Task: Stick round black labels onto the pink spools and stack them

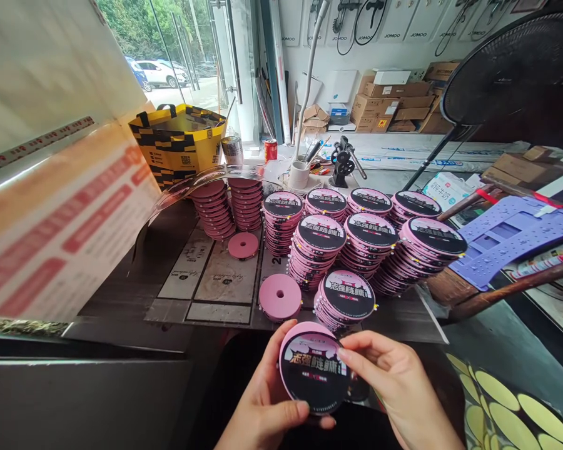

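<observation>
My left hand (267, 394) is wrapped round a pink foam spool (304, 329) from the left, its thumb on the lower front. A round black printed label (315, 390) covers most of the spool's face, a little off centre, so pink shows along the top. With thumb and forefinger, my right hand (389, 369) pinches the label's right edge. Just beyond lie a bare pink spool (280, 296) with a centre hole and a stack of labelled spools (348, 295). Several more labelled stacks (319, 234) stand behind them.
Unlabelled pink stacks (246, 203) stand at the back left, near a yellow-black bag (178, 140). Loose round labels (497, 390) lie at lower right. A black fan (507, 72) and purple plastic piece (511, 234) are on the right. A printed sheet (65, 237) hangs at left.
</observation>
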Demonstrator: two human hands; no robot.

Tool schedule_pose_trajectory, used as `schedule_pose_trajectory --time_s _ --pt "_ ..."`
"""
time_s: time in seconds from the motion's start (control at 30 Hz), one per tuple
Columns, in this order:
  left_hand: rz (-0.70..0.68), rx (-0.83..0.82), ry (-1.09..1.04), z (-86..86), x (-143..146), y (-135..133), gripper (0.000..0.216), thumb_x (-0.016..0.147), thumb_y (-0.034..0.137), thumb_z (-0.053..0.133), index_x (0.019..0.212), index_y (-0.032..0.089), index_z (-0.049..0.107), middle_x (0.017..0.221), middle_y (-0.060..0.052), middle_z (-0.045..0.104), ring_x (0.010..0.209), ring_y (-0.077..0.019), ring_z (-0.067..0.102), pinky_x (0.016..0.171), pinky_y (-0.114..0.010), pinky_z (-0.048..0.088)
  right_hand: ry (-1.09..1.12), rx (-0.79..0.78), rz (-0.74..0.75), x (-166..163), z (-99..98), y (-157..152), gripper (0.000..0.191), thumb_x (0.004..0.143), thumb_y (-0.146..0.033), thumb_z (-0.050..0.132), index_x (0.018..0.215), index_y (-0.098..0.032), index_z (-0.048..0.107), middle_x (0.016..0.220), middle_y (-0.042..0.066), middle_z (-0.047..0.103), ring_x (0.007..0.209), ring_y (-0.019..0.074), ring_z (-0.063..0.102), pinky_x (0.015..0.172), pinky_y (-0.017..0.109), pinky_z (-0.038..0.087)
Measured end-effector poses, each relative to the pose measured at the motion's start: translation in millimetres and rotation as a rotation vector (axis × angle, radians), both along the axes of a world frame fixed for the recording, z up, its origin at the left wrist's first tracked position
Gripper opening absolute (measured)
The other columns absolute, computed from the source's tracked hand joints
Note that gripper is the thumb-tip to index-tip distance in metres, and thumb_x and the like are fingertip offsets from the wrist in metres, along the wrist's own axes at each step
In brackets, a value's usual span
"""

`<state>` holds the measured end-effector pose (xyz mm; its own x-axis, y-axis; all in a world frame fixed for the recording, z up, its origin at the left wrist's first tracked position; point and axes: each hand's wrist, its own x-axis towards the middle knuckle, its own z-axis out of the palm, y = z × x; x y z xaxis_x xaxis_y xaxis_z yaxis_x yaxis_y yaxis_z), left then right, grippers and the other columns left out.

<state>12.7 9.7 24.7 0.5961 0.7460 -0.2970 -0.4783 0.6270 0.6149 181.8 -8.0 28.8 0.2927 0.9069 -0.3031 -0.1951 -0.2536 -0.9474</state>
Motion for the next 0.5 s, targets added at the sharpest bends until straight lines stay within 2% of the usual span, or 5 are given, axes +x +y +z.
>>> schedule_pose_trajectory --time_s 0.5 --pt "-0.007 0.01 -0.032 -1.8 -0.4 -1.4 0.072 0.064 0.01 0.073 0.125 0.035 0.044 0.121 -0.005 0.058 0.096 -0.027 0.061 0.068 -0.035 0.056 -0.002 0.009 -0.005 -0.4 1.8 0.2 0.014 0.056 -0.03 0.077 0.062 -0.019 0.071 0.057 0.001 0.068 0.05 0.0102 0.056 0.049 0.016 0.046"
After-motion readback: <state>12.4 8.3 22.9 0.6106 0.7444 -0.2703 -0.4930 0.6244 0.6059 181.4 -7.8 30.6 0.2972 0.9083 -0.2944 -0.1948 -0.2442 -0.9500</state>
